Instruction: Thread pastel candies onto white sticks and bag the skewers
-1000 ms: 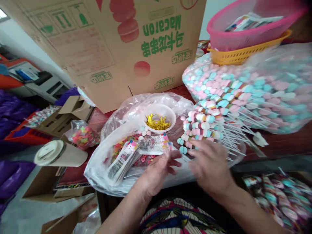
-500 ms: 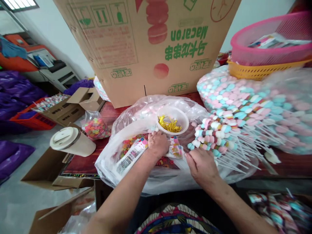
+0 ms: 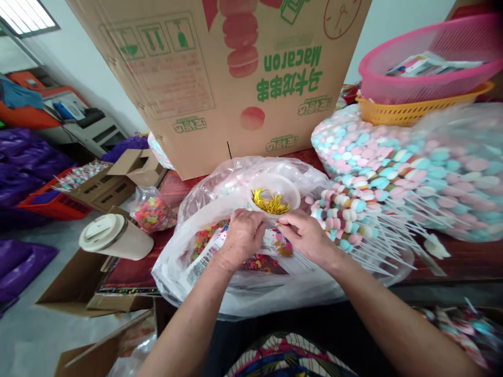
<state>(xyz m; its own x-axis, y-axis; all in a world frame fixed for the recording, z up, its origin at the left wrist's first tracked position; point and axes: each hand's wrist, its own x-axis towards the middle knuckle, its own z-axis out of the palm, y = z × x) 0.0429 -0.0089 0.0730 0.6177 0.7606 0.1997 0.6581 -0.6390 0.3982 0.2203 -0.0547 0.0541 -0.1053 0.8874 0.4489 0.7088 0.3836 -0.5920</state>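
Just in front of a white bowl (image 3: 295,198) of gold twist ties (image 3: 270,201), my two hands are close together. Between them is a small printed plastic bag (image 3: 280,242), its upper edge pinched by the closed fingers of my left hand (image 3: 244,234). My right hand (image 3: 308,236) is also closed, thumb and forefinger at the bag's other top corner; a tiny gold bit shows at those fingertips. More flat printed bags (image 3: 202,257) lie under my left wrist, over colourful ring candies (image 3: 204,235) in a large clear bag (image 3: 176,283).
Marshmallow skewers (image 3: 353,209) are piled to the right, before a big bag of marshmallows (image 3: 463,173). Behind stands a tall cardboard box (image 3: 236,104). A lidded cup (image 3: 116,236) and a small candy bag (image 3: 153,212) are at left. Stacked baskets (image 3: 416,86) sit at back right.
My right hand has moved up and left, away from the skewers, to the printed bag. My left hand has turned and now pinches the bag's top edge, lifting it. The view has shifted slightly.
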